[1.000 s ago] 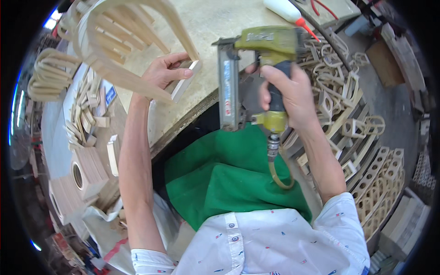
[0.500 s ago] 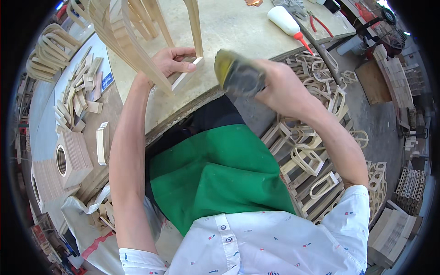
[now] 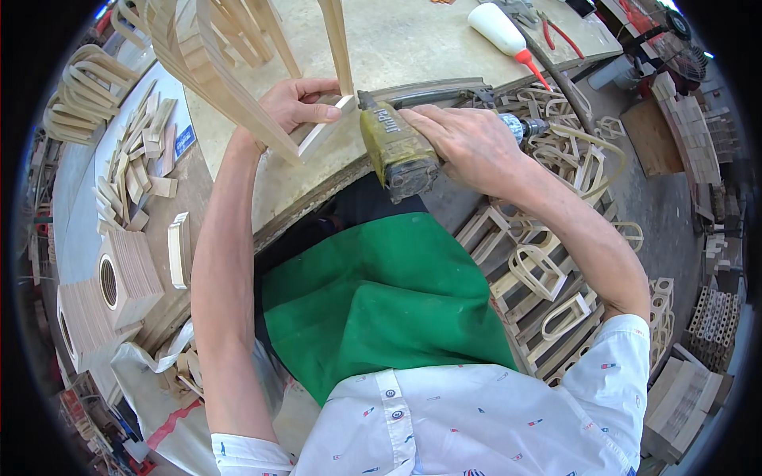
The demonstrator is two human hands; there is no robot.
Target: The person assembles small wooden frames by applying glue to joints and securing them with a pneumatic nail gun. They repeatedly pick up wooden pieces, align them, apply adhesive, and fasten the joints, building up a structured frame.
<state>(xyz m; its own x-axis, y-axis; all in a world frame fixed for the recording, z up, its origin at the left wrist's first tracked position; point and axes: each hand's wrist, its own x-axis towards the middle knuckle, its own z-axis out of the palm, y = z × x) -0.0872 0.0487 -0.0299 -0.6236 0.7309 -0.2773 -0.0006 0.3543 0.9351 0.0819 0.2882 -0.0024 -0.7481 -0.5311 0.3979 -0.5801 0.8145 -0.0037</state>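
Small pale wood block (image 3: 324, 127), upper centre of frame, at the table (image 3: 413, 47) edge; long axis runs lower left to upper right, touching the foot of a curved wooden frame (image 3: 214, 71). Left hand (image 3: 298, 103) directly on it, fingers closed over its top. Right hand (image 3: 468, 143) wrapped fully around a yellow-green nail gun (image 3: 393, 147), nose just right of the block. Glue bottle (image 3: 504, 32) well apart, upper right.

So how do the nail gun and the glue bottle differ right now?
The nail gun is olive green and scuffed; the glue bottle is white with a red tip. The nail gun is gripped in the right hand at the bench edge, nose toward a wooden strip under the left hand; the bottle lies untouched farther back. Both are over the same bench.
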